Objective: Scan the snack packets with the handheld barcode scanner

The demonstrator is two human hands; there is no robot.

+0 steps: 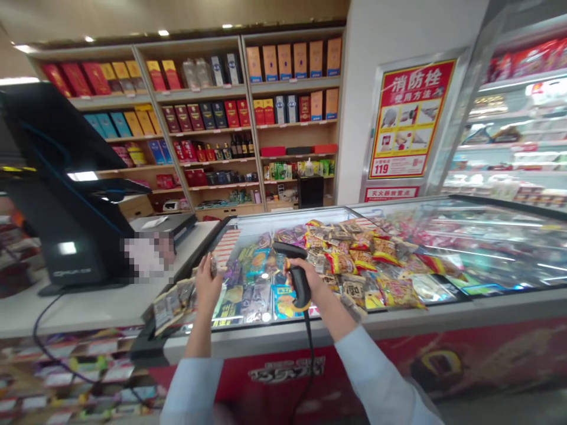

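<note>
My right hand (pixel 305 277) grips the handle of a black and yellow barcode scanner (pixel 301 287), its head pointing left above the freezer's glass top. A black cable hangs from the handle down the freezer front. My left hand (pixel 209 282) is raised over the freezer's left edge, fingers curled at a small thing I cannot make out. Below and left of it lie several clear-and-brown snack packets (pixel 170 306) on the freezer's corner. Right of the scanner, a pile of red and yellow snack packets (pixel 361 260) spreads over the glass.
The chest freezer (pixel 336 330) spans the front, with packaged goods under its glass. On the left, a white counter (pixel 106 304) carries a black checkout terminal (pixel 75 236). Shelves (pixel 252 128) of boxes and bottles stand behind; a lit display cooler (pixel 522 124) is at right.
</note>
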